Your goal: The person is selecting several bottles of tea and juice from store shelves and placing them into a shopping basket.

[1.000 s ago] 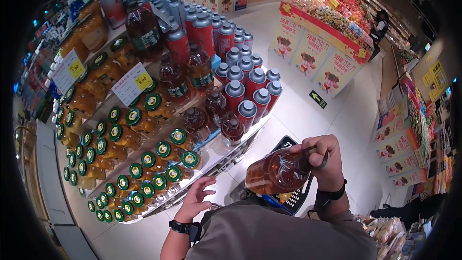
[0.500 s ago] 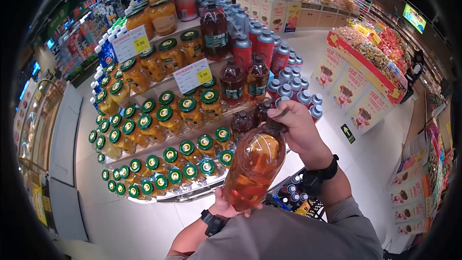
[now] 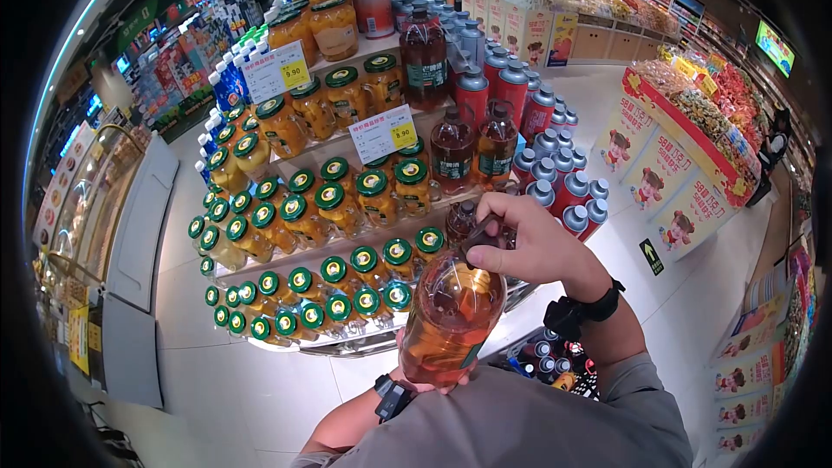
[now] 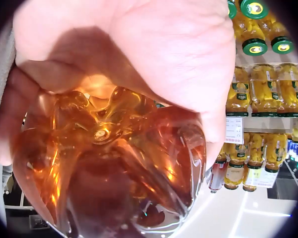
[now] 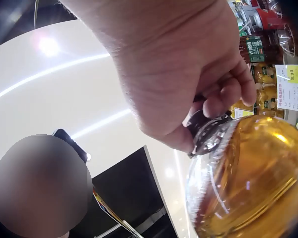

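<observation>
A large clear bottle of amber liquid (image 3: pixel 446 316) is held upright in front of my chest. My right hand (image 3: pixel 520 238) grips its dark cap and neck from above; in the right wrist view the fingers (image 5: pixel 223 94) curl round the cap over the bottle's shoulder (image 5: pixel 253 168). My left hand (image 3: pixel 414 380) cups the bottle's base from below, mostly hidden behind it in the head view. In the left wrist view the palm (image 4: pixel 154 54) lies against the ribbed bottom of the bottle (image 4: pixel 109 163), with a thumb and finger wrapping its sides.
A tiered display shelf (image 3: pixel 364 342) stands ahead, packed with green-lidded jars of yellow fruit (image 3: pixel 347 199), brown bottles (image 3: pixel 452 152) and grey-capped red cans (image 3: pixel 555 169). Price cards (image 3: pixel 383 133) stand on it. A basket with cans (image 3: pixel 555 364) sits low at my right. White floor lies around.
A second ago my right hand held the bottle tilted over the basket and the left hand was free. The bottle has come upright before my chest, and the left hand now cups its base.
</observation>
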The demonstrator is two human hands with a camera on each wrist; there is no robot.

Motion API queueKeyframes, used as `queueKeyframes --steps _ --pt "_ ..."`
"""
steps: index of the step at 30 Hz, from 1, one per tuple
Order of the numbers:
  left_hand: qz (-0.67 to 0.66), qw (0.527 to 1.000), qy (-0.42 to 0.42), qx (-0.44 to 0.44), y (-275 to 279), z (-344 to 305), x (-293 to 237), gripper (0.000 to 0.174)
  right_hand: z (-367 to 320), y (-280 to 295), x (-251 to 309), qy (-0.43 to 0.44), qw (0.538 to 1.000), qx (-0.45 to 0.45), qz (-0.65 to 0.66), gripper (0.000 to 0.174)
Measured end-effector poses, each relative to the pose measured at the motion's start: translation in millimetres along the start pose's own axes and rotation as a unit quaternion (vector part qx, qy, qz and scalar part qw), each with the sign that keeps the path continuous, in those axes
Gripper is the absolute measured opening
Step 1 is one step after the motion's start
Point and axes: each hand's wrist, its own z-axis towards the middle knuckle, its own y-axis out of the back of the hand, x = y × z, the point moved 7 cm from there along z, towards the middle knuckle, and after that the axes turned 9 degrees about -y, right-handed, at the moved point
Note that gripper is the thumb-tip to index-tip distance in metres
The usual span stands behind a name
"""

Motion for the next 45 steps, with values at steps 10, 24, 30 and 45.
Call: queueKeyframes --steps 10,24,30,45 --pt "0.053 0.998 -0.013 -0.026 13.2 4.7 8.0 0.078 7.6 -15.8 3.0 0.068 0.998 -0.011 -0.014 0.027" --pt "-0.030 0.993 -0.079 -0.080 37.4 -7.2 5.1 0.060 1.7 -27.0 -1.3 0.052 0.994 -0.015 -0.098 0.035" --pt "-0.040 0.999 0.001 0.009 33.9 1.6 19.0 0.071 2.8 -32.7 -4.4 0.085 0.995 0.045 -0.003 0.024" --pt "0.499 0.817 -0.259 -0.125 66.1 -13.6 -12.4 0.046 1.2 -14.3 -54.5 -0.112 0.977 -0.172 -0.057 0.029"
